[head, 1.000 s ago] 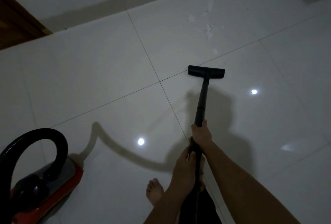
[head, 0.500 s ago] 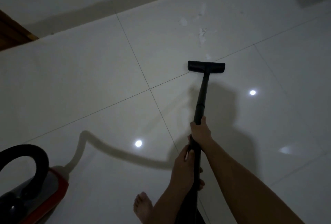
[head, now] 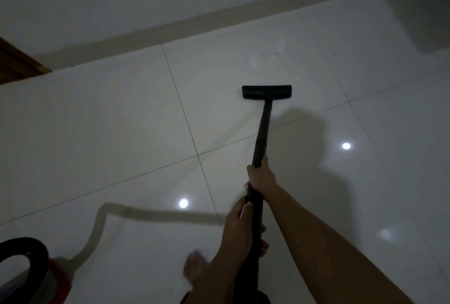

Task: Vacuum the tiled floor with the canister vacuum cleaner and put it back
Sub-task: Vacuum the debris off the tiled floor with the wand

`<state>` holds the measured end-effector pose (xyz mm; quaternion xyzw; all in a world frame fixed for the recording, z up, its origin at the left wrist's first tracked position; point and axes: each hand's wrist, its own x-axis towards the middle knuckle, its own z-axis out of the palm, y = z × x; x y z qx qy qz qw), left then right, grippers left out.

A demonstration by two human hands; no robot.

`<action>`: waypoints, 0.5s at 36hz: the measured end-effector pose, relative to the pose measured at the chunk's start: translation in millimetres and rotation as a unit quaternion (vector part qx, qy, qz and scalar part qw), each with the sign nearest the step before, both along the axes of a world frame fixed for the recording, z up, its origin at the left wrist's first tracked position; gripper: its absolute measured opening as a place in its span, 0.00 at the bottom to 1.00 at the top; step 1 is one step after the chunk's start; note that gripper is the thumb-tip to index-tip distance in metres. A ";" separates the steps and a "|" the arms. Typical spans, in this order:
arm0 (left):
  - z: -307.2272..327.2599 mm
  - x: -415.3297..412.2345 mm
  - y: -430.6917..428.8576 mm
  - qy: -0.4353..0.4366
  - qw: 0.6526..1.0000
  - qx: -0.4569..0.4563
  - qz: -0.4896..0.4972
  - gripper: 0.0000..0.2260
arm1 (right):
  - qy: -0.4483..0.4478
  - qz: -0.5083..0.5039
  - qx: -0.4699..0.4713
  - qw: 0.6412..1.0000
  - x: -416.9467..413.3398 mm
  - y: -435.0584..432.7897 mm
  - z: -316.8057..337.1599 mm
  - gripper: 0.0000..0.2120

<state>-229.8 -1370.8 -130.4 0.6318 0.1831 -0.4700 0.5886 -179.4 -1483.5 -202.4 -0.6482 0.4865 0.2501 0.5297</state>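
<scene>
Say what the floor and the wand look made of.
The floor looks like glazed ceramic or porcelain tile, glossy: it mirrors lights and shows grout lines. The wand is matte black, probably plastic or painted metal; too dim to decide.

Nothing written can be read here: no text, label, brand, number or sign. The view is dim. The red canister body point(head: 59, 277) at the lower left of the frame is blurred and cut off by the edge. The black floor nozzle point(head: 266, 92) and the wand point(head: 263, 128) show only plain dark surfaces.
</scene>
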 end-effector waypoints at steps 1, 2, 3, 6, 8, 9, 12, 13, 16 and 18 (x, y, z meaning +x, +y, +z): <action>-2.3 7.6 -2.0 0.001 1.000 0.001 0.004 0.13 | 0.000 0.002 -0.001 1.000 8.8 -1.6 0.4 0.32; -4.4 15.7 -3.7 0.001 1.000 0.007 0.008 0.11 | 0.000 0.004 -0.003 1.000 17.9 -2.9 -0.1 0.32; -6.2 23.8 -6.0 -0.004 1.000 0.013 0.010 0.10 | -0.001 0.004 -0.008 1.000 26.8 -4.4 -2.1 0.32; -13.9 52.9 -12.3 -0.017 1.000 0.017 0.001 0.08 | 0.001 0.007 -0.014 1.000 55.7 -7.2 -9.7 0.32; -17.9 72.6 -13.6 -0.018 1.000 0.019 0.000 0.09 | 0.002 0.005 -0.019 1.000 77.0 -9.5 -11.9 0.32; -22.1 82.5 -14.5 -0.009 1.000 0.017 0.004 0.09 | 0.002 0.005 -0.022 1.000 87.9 -10.9 -13.7 0.32; -30.3 112.9 -17.5 0.007 1.000 0.030 0.002 0.12 | -0.003 0.002 -0.022 1.000 119.7 -14.6 -16.7 0.32; -32.0 122.6 -18.7 0.007 0.999 0.035 -0.006 0.14 | -0.004 -0.005 -0.022 1.000 129.8 -15.8 -17.2 0.32; -38.7 150.0 -24.5 0.007 0.998 0.053 -0.030 0.15 | -0.008 -0.032 -0.026 0.999 154.9 -21.6 -22.4 0.32; -43.5 158.6 -27.2 -0.019 0.994 0.079 -0.073 0.17 | -0.010 -0.051 -0.030 0.998 165.3 -24.1 -24.2 0.32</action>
